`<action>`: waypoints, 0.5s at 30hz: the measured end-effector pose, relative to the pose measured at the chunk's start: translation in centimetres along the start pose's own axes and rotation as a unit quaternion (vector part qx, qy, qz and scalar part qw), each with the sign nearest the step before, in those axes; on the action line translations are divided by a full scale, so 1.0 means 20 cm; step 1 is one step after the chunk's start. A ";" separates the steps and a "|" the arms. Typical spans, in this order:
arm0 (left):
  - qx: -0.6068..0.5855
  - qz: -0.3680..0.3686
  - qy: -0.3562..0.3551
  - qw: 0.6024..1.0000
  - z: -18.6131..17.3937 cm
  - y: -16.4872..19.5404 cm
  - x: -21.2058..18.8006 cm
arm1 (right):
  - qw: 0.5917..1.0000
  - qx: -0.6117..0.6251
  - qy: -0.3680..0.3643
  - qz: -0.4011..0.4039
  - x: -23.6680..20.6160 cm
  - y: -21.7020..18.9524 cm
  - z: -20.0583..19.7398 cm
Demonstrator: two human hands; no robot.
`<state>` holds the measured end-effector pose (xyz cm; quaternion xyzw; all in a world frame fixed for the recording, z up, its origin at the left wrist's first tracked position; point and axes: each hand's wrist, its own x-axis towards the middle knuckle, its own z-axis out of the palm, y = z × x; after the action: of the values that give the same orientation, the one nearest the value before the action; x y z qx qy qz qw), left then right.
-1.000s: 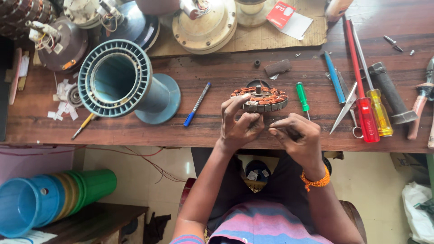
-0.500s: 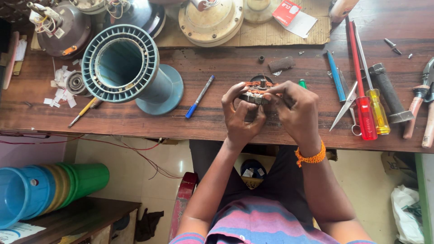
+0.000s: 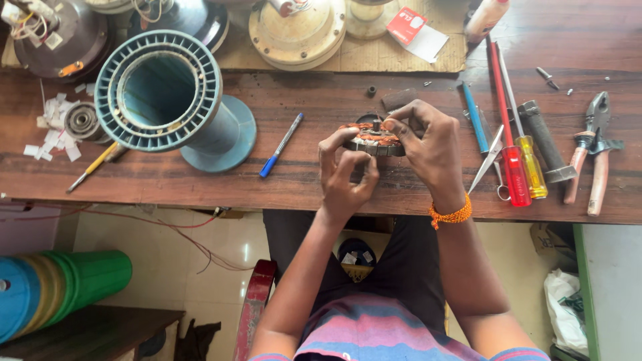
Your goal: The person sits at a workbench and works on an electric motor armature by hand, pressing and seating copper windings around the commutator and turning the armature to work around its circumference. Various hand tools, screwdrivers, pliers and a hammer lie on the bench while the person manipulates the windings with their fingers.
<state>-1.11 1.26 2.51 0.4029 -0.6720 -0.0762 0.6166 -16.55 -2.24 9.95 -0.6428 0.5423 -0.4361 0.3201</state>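
Observation:
A round motor stator [image 3: 372, 139] with copper-coloured windings rests on the wooden workbench [image 3: 200, 180] in front of me. My left hand [image 3: 344, 175] grips its near left rim with thumb and fingers. My right hand [image 3: 428, 150], with an orange thread band on the wrist, covers its right side, fingertips pinching at the top of the windings near the centre shaft. Much of the stator's right half is hidden under that hand.
A large blue ribbed spool [image 3: 175, 100] lies at left, a blue pen [image 3: 281, 145] beside it. Screwdrivers [image 3: 516, 160], scissors [image 3: 490, 160] and pliers [image 3: 594, 150] lie at right. Fan motor housings [image 3: 297, 30] sit on cardboard at the back. Paper scraps [image 3: 52, 137] lie far left.
My right hand came up from below the bench edge onto the stator's right side. My left hand stayed on the stator throughout.

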 end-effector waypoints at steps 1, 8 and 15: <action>0.013 0.024 -0.032 0.999 -0.03 -0.01 0.02 | 1.000 0.019 0.001 0.015 0.00 0.01 0.00; 0.014 0.102 -0.186 0.977 -0.14 -0.02 0.16 | 0.998 -0.011 0.057 -0.005 -0.01 0.05 0.01; -0.034 0.067 -0.185 0.980 -0.12 -0.05 0.19 | 0.993 0.014 0.110 0.031 -0.10 0.05 -0.01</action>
<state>1.72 -0.76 5.36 0.3149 -0.7970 -0.1308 0.4986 -17.25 -0.38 8.81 -0.5696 0.5877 -0.5015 0.2804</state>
